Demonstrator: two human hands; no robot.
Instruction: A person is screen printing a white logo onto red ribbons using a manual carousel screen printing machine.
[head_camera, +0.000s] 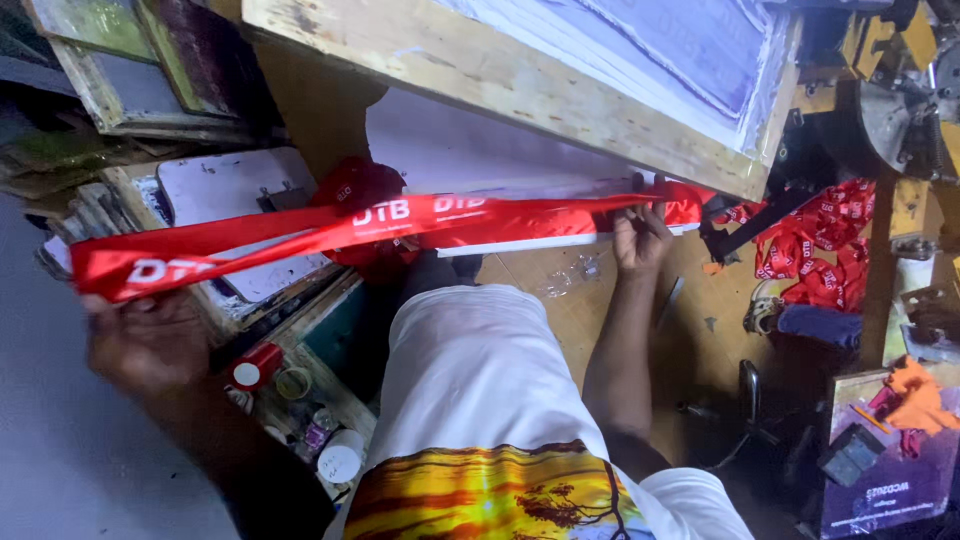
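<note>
A: Left hand (145, 340)?
B: Closed, pinching one end of the red ribbon (380, 225), which runs taut away from it toward the other hand. Jars and a red-capped pot (257, 367) just beside it.
A: Right hand (640, 235)?
B: Fingers curled, gripping the ribbon's far end under the wooden screen frame (520, 85). More red ribbons (815, 250) heaped beyond it.

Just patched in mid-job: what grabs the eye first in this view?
A long red ribbon with white lettering, stretched across the middle between the left hand and the right hand. Above it hangs a tilted wooden printing frame, and a heap of red ribbons lies at the right.
</note>
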